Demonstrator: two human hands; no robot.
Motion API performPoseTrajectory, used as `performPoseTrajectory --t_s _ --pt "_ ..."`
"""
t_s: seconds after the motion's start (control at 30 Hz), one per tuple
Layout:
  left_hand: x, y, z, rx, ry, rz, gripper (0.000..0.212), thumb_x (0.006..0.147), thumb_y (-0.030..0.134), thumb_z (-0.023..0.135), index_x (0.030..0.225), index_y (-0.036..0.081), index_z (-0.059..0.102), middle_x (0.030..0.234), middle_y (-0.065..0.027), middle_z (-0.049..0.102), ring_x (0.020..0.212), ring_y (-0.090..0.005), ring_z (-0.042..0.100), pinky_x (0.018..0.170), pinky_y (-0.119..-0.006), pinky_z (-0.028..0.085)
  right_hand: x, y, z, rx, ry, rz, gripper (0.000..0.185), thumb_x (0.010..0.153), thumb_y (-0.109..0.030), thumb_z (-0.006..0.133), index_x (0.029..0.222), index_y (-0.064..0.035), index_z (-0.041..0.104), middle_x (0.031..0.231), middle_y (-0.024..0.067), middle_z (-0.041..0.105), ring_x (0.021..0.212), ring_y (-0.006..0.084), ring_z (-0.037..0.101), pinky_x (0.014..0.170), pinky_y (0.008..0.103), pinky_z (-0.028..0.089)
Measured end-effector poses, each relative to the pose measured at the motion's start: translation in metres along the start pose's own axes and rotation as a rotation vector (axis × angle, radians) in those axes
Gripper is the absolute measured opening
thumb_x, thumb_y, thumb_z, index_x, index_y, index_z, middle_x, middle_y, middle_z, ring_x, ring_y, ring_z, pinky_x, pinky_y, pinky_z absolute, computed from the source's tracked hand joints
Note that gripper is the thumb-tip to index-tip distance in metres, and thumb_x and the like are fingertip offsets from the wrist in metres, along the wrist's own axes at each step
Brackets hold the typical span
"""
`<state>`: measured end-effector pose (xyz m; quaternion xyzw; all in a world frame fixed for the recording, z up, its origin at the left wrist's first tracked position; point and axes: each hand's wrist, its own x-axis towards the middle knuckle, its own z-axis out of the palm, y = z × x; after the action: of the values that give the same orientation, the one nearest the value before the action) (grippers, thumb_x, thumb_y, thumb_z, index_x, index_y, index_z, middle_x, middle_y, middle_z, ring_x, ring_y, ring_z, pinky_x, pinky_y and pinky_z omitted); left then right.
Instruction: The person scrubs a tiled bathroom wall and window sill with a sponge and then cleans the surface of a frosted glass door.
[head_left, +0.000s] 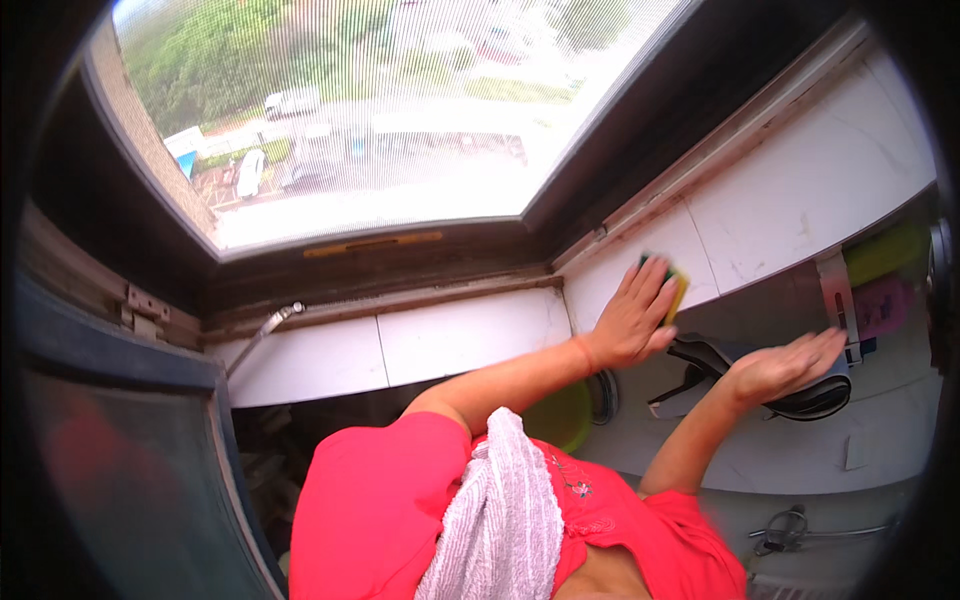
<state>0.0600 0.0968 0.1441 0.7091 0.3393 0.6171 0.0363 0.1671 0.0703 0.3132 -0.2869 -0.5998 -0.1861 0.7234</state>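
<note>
A yellow-and-green scouring sponge (679, 296) lies under my left hand (637, 311), which holds it against the white tiled ledge (600, 296) just right of the window corner. The fingers are stretched over the sponge and slightly blurred. My right hand (787, 367) is held out at the right with its fingers extended and nothing in it. Below or behind that hand is a dark and light object (814, 401) of unclear kind. A striped light towel (502, 510) hangs down over the front of my red shirt.
The dark window frame (480, 251) has a mesh screen and a metal stay (266, 334). An opened window sash (127, 450) stands at the left. A green basin (562, 416) shows under my left forearm. At the right are a pink plastic item (881, 307) and a metal rail (847, 533).
</note>
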Motion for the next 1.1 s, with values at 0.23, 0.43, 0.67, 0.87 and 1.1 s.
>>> performPoseTrajectory --t_s 0.23,0.43,0.67,0.87,1.1 --pt "0.028 0.011 0.014 -0.168 0.184 0.104 0.073 0.084 0.040 0.053 0.136 0.000 0.022 0.142 -0.0291 0.015 0.131 -0.0451 0.018 0.105 -0.054 0.017 -0.054 -0.012 -0.052 -0.205 0.022 0.181 0.058 0.094 -0.035 0.032 0.134 0.0059 0.025 0.142 0.0221 0.024 0.132 0.0330 0.024 0.108 0.0430 0.020" --pt "0.191 0.065 -0.036 -0.250 0.301 0.231 0.084 0.069 0.032 0.064 0.135 -0.003 0.024 0.139 -0.0305 0.020 0.131 -0.0445 0.019 0.106 -0.052 0.015 -0.057 -0.032 -0.112 -0.326 0.049 0.344 0.048 0.096 -0.026 0.033 0.134 0.0023 0.029 0.141 0.0167 0.027 0.131 0.0303 0.026 0.107 0.0441 0.024" --pt "0.152 0.055 -0.005 -0.285 0.231 0.155 0.076 0.076 0.030 0.054 0.137 -0.004 0.023 0.143 -0.0262 0.017 0.134 -0.0407 0.015 0.108 -0.049 0.011 -0.108 -0.049 -0.175 -0.473 0.001 0.707 0.047 0.096 -0.029 0.034 0.133 0.0007 0.031 0.139 0.0170 0.030 0.129 0.0294 0.029 0.106 0.0436 0.027" --pt "0.013 -0.011 0.004 -0.160 0.168 -0.072 0.067 0.078 0.015 0.051 0.138 -0.003 0.024 0.143 -0.0265 0.016 0.132 -0.0413 0.018 0.108 -0.046 0.014 -0.126 -0.039 -0.157 -0.216 -0.022 0.917 0.045 0.096 -0.025 0.033 0.133 0.0011 0.030 0.139 0.0178 0.030 0.130 0.0277 0.027 0.106 0.0423 0.026" --pt "0.000 -0.009 -0.003 0.020 0.230 -0.192 0.044 0.077 0.011 0.055 0.119 0.000 0.051 0.122 -0.0218 0.041 0.109 -0.0387 0.041 0.096 -0.048 0.028 -0.144 -0.048 -0.162 -0.132 0.000 0.956 0.046 0.096 -0.024 0.034 0.134 0.0016 0.030 0.140 0.0159 0.029 0.132 0.0261 0.027 0.104 0.0408 0.028"
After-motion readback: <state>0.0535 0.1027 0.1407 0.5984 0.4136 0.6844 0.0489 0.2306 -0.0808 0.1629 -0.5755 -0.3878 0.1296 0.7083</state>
